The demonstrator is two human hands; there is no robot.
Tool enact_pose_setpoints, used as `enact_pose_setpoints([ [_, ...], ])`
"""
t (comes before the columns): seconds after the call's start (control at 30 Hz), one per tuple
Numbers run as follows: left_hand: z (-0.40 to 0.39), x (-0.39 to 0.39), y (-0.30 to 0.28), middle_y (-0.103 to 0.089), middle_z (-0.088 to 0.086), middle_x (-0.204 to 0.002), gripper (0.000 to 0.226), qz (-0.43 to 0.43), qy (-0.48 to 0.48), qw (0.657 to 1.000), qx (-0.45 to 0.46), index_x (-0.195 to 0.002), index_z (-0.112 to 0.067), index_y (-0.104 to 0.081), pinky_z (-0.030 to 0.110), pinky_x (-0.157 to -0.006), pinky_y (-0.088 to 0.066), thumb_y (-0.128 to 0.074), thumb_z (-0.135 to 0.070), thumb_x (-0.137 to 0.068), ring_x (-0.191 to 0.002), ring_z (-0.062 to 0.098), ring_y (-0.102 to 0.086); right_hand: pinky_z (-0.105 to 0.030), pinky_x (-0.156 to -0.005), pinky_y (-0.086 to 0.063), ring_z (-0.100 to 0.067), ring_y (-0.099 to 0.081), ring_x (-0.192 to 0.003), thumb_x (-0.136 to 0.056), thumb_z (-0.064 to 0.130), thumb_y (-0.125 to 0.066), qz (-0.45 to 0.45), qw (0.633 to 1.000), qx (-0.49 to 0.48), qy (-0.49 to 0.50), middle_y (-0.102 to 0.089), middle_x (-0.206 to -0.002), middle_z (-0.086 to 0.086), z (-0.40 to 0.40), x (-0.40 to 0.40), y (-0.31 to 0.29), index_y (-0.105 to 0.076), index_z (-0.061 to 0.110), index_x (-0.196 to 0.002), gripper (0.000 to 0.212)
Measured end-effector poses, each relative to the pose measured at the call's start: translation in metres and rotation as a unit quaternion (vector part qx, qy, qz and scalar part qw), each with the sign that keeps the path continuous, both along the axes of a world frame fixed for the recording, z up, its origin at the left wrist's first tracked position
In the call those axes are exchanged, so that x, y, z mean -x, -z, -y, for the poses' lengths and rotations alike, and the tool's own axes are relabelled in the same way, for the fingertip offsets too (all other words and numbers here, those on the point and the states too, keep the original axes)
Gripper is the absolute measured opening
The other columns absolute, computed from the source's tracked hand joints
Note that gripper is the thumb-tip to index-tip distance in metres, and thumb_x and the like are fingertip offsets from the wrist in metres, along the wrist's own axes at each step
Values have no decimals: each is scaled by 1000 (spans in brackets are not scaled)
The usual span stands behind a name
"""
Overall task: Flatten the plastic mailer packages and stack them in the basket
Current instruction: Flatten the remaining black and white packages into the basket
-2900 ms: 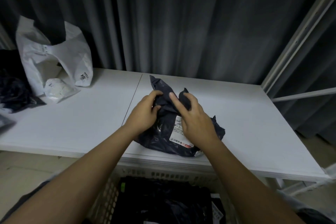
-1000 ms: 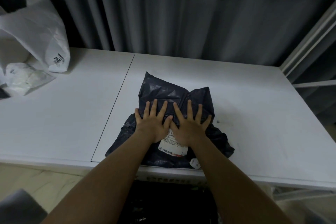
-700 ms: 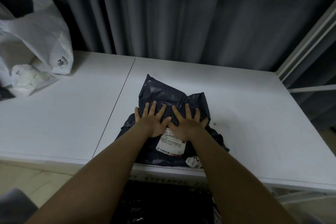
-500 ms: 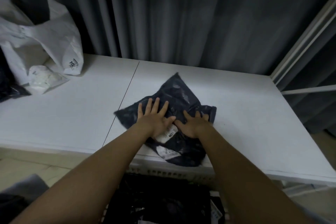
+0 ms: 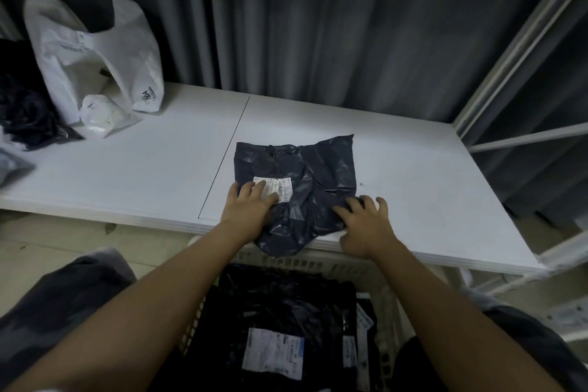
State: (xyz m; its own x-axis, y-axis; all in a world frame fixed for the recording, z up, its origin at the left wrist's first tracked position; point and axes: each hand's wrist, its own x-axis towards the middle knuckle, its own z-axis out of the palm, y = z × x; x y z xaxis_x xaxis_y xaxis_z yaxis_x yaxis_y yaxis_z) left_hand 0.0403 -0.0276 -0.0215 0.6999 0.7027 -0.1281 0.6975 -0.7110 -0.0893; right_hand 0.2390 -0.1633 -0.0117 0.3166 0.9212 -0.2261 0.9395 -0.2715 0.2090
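Note:
A dark plastic mailer (image 5: 299,175) lies flattened on the white table (image 5: 127,169), its near corner hanging over the front edge. My left hand (image 5: 251,205) rests flat on its near left part, fingers lying across the white label (image 5: 273,189). My right hand (image 5: 364,223) sits at the mailer's near right edge with fingers spread and slightly bent, the fingertips touching the plastic and the table. Below the table edge stands a white lattice basket (image 5: 321,262) holding several flat dark mailers (image 5: 280,305) with labels.
A white plastic bag (image 5: 92,51) and a small white packet (image 5: 101,114) sit at the table's back left, beside a pile of dark mailers (image 5: 25,111). A grey curtain hangs behind. A white metal shelf frame (image 5: 515,51) borders the right side.
The mailer has been turned and drawn toward the front edge, now overhanging it. My hands have moved apart, the right one sliding to the mailer's right edge.

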Motion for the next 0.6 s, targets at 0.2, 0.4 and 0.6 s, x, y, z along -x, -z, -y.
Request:
enact_pose_setpoints([
  [0.2, -7, 15, 8, -23, 4, -156, 51, -10, -4, 998, 56, -151, -25, -20, 47, -117, -9, -27, -41, -103, -144, 23, -21, -34, -57, -50, -27, -60, -60, -28, 13, -91, 45, 993, -74, -84, -62, -66, -4, 3, 1, 24, -73, 19, -71, 46],
  [0.4, -19, 14, 10, -4, 3, -162, 58, -35, -38, 993, 101, -154, -27, -8, 51, -117, 2, -14, -51, -101, -148, 19, -6, -28, -52, -47, -27, -62, -57, -43, 3, -71, 31, 986, -137, -94, -67, -65, -6, 10, -5, 25, -74, 18, -62, 25],
  [0.6, -33, 13, 11, -1, 1, -162, 59, -37, -62, 990, 123, -154, -29, -7, 52, -116, 3, -14, -54, -100, -148, 18, -4, -32, -63, -48, -27, -62, -58, -37, -1, -77, 40, 988, -148, -22, -64, -58, -1, 24, -23, 30, -73, 21, -59, 31],
])
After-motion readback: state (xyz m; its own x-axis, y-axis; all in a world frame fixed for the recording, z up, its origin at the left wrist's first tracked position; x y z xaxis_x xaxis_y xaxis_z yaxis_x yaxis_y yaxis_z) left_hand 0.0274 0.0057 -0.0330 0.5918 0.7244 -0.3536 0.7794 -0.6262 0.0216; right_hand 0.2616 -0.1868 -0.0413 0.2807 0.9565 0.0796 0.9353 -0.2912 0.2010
